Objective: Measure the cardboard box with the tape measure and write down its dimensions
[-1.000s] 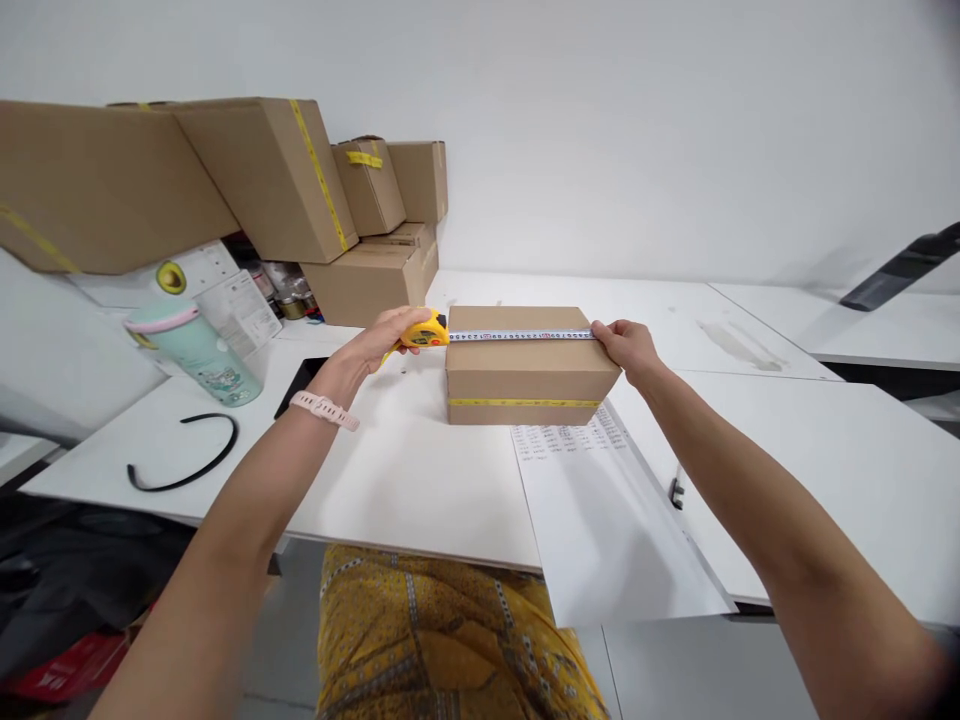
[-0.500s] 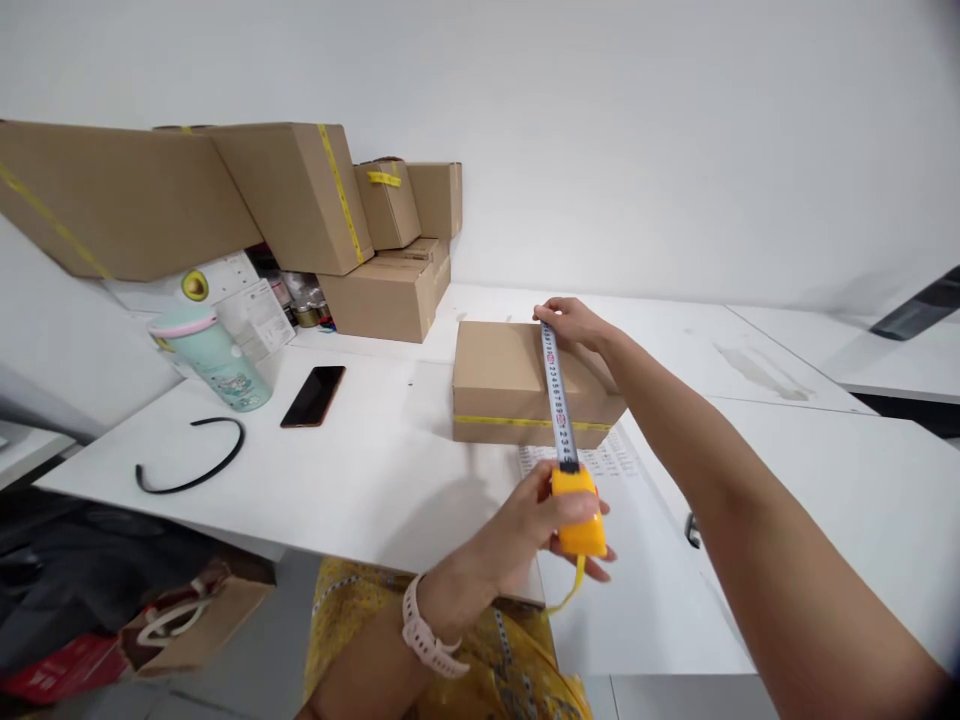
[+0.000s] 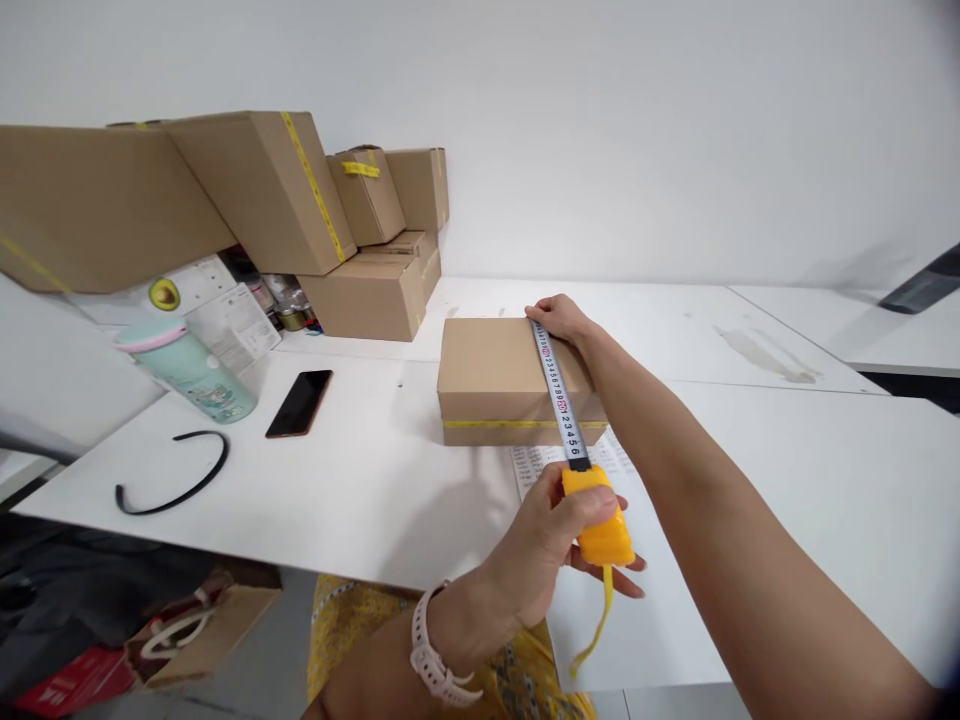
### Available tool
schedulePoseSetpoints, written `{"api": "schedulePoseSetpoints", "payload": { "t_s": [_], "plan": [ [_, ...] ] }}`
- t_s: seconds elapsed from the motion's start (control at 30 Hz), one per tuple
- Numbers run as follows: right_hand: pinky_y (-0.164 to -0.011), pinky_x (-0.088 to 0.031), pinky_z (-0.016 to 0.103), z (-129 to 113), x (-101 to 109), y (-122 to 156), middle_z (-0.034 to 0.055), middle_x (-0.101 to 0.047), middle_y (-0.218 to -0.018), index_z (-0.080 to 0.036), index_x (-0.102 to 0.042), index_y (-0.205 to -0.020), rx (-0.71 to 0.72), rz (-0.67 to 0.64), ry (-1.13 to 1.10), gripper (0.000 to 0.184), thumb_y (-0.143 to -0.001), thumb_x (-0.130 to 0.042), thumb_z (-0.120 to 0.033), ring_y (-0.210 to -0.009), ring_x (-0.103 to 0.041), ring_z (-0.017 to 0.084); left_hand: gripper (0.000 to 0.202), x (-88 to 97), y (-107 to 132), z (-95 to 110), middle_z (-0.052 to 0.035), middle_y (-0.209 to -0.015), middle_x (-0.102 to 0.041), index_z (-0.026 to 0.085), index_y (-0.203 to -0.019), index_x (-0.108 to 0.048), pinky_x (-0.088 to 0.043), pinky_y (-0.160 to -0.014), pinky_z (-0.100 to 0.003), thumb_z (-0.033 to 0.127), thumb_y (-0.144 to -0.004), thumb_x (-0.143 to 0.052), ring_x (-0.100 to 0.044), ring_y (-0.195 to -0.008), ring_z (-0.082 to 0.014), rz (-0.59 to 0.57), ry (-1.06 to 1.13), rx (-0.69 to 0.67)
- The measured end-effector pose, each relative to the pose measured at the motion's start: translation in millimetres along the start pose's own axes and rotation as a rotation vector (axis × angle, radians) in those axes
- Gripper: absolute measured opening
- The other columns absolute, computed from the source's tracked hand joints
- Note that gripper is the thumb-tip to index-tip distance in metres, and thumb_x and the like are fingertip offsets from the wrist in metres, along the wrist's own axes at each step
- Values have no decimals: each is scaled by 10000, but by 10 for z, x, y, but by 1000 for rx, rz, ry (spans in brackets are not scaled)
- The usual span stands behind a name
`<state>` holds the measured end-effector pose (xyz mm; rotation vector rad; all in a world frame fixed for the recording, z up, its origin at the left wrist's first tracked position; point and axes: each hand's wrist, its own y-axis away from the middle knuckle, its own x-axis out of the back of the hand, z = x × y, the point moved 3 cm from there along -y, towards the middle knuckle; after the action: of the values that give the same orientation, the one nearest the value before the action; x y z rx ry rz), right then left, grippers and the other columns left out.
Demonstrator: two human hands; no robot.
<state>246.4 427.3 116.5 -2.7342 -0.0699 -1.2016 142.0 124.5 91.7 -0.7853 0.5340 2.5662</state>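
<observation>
A small cardboard box with a yellow tape band lies on the white table. My left hand is closed round a yellow tape measure case in front of the box, above the table's near edge. The white tape blade runs from the case back across the box top. My right hand pinches the blade's end at the box's far top edge. A printed sheet of paper lies under and in front of the box.
Several larger cardboard boxes are stacked at the back left. A mint-green cup, a black phone and a black curved band lie on the left part of the table. A bag sits on the floor at lower left.
The tape ran left to right across the box top a second ago. It now runs front to back, my left hand brought near me with the case, my right hand moved to the far edge.
</observation>
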Motion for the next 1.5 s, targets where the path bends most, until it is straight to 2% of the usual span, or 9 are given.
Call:
{"api": "schedulePoseSetpoints", "payload": {
  "t_s": [0.3, 0.5, 0.63, 0.77, 0.9, 1.0, 1.27, 1.37, 1.5],
  "plan": [
    [-652, -403, 344, -8, -2, 79, 15, -548, -655, -224, -535, -720, -44, -22, -51, 339, -873, -656, -502, -663, -485, 173, 625, -28, -52, -21, -48, -1071, -561, 191, -1006, -491, -594, -529, -306, 550, -620, -826, -692, -670, -165, 7, 19, 6],
    [-752, -498, 371, -14, 158, 270, 44, -642, -784, -264, -614, -965, 33, 55, -366, 526, -897, -468, -764, -804, -605, 221, 552, 72, 64, -46, -66, -1089, -582, 198, -1048, -515, -592, -558, -306, 506, -700, -814, -681, -728, -168, 3, -80, -111],
    [-834, -525, 351, 97, 529, 379, 86, -704, -963, -230, -640, -988, 34, 298, -532, 524, -910, -482, -724, -939, -654, 208, 628, 554, 343, 142, -46, -1061, -608, 246, -1272, -498, -601, -743, -320, 411, -759, -821, -679, -914, -203, 242, -343, -402],
    [-738, -516, 330, 474, 768, 928, 78, -702, -849, -217, -689, -983, -24, 438, -347, 530, -905, -517, -712, -825, -651, 203, 717, 1266, 461, 381, -24, -1061, -603, 262, -1330, -477, -605, -752, -331, 439, -732, -830, -695, -918, -213, 557, -454, -580],
    [-659, -501, 324, 654, 640, 1588, 51, -664, -778, -245, -662, -1250, -62, 177, -248, 700, -928, -353, -784, -715, -619, 199, 619, 1622, 314, 496, -60, -1167, -609, 206, -1226, -530, -618, -656, -344, 496, -740, -781, -716, -765, -188, 453, -362, -433],
    [-689, -500, 326, 490, 582, 1735, 63, -685, -943, -269, -657, -1295, 19, 80, -226, 655, -931, -405, -752, -766, -602, 197, 580, 1559, 240, 670, -86, -1217, -622, 179, -1222, -548, -610, -614, -321, 477, -765, -747, -717, -723, -177, 335, -352, -397],
    [-764, -459, 398, 181, 803, 1006, 109, -628, -960, -215, -663, -814, 61, 457, 83, 459, -899, -528, -645, -908, -578, 274, 546, 1226, 119, 1358, -121, -1205, -662, 150, -1156, -577, -601, -571, -325, 480, -748, -729, -693, -648, -159, 265, -426, -475],
    [-849, -444, 441, 148, 742, 799, 144, -620, -1051, -224, -592, -752, 159, 562, 203, 449, -967, -410, -574, -1049, -543, 316, 548, 1140, 110, 1301, -102, -1147, -666, 168, -1155, -553, -602, -576, -335, 464, -739, -753, -691, -659, -166, 289, -455, -506],
    [-824, -417, 420, 62, 631, 579, 137, -639, -926, -228, -522, -764, 168, 497, 325, 402, -1022, -296, -438, -891, -560, 286, 567, 855, 95, 841, -31, -986, -638, 211, -1142, -529, -590, -603, -312, 423, -709, -826, -664, -721, -165, 171, -459, -471]
  ]
}}
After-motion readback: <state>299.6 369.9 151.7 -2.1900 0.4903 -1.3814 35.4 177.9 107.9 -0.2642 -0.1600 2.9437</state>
